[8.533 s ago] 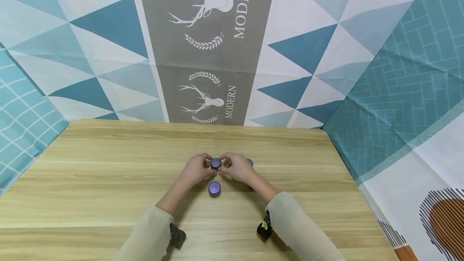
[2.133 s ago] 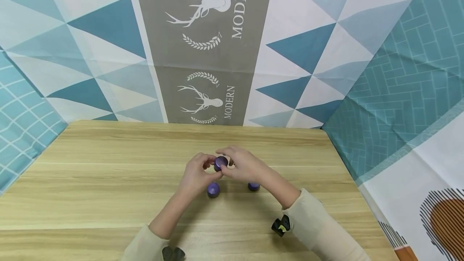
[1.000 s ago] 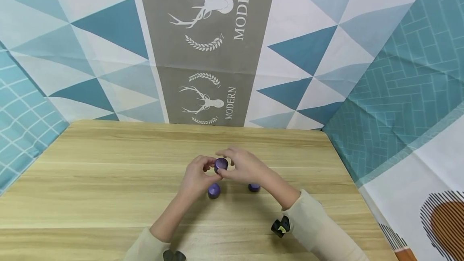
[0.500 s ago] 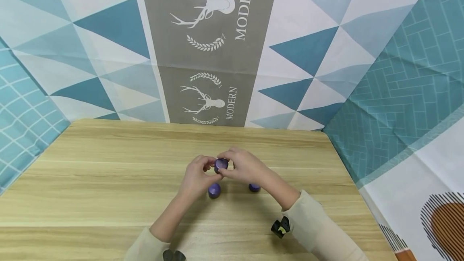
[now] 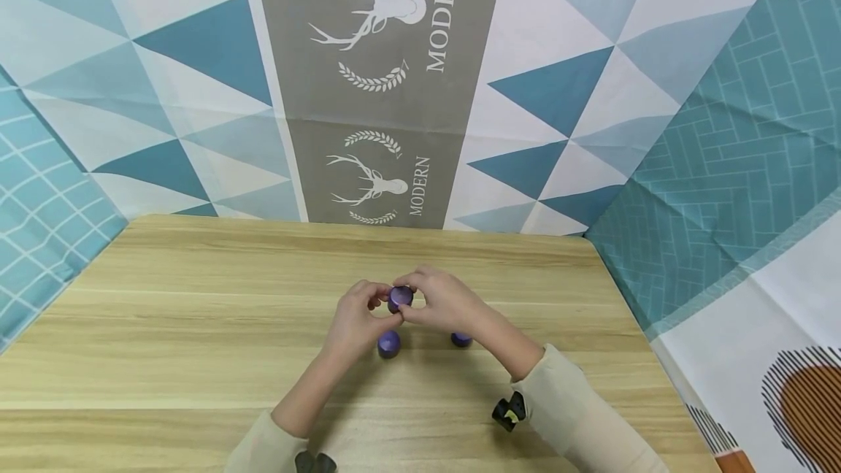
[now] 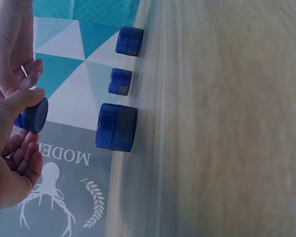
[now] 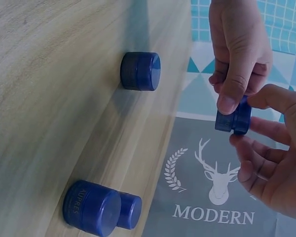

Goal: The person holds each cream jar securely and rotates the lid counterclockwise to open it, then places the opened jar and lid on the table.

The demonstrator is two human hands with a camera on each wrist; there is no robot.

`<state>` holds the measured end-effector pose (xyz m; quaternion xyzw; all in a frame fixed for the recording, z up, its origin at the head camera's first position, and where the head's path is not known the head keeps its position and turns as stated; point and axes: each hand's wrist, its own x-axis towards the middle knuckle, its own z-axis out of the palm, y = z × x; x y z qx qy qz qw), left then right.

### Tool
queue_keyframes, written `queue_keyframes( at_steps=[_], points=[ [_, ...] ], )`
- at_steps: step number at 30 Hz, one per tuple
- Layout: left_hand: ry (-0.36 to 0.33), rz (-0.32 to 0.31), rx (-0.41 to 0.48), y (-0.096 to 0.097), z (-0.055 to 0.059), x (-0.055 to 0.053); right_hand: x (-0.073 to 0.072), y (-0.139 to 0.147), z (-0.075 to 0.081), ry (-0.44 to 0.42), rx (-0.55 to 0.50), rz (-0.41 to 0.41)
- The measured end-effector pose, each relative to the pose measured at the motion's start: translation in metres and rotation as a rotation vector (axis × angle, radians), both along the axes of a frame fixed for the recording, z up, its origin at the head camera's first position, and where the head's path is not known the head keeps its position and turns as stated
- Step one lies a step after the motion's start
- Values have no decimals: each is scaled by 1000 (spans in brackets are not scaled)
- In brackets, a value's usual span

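Pinches a small purple-blue jar point(image 5: 400, 299) mid-table, raised clear of the wooden tabletop point(image 5: 197, 341): thumb and fingers of the left hand point(image 5: 355, 323) around its body from the left, thumb and fingers of the right hand point(image 5: 443, 303) around its lid from the right. Faces three more jars standing on the wood: at the near left, a lone jar point(image 5: 389, 344); at the near right, a jar lettered AUPRES point(image 7: 91, 207), partly covered by the right forearm in the head view; farther back on the right, a smaller jar point(image 6: 120, 81), blocked there by the right hand. Wears pale sleeves point(image 5: 591, 414). Backs onto a patterned cloth point(image 5: 315, 101) at the far side, with triangles, deer heads and MODERN. Differs barely from half a second ago; compared with the earliest view, holds the jar slightly farther right.
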<state>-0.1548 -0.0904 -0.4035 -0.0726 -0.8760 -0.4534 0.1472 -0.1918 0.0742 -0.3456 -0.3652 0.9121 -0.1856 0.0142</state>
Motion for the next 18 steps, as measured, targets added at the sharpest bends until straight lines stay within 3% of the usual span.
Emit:
queue_keyframes(
  at_steps=[4, 12, 18],
  points=[
    [18, 0, -11, 0, 0, 0, 0, 2, 2, -7, 18, 18],
    [-18, 7, -29, 2, 1, 2, -1, 4, 2, -28, -12, -36],
    [4, -4, -19, 4, 3, 3, -1, 4, 1, -22, -19, 4]
  ],
)
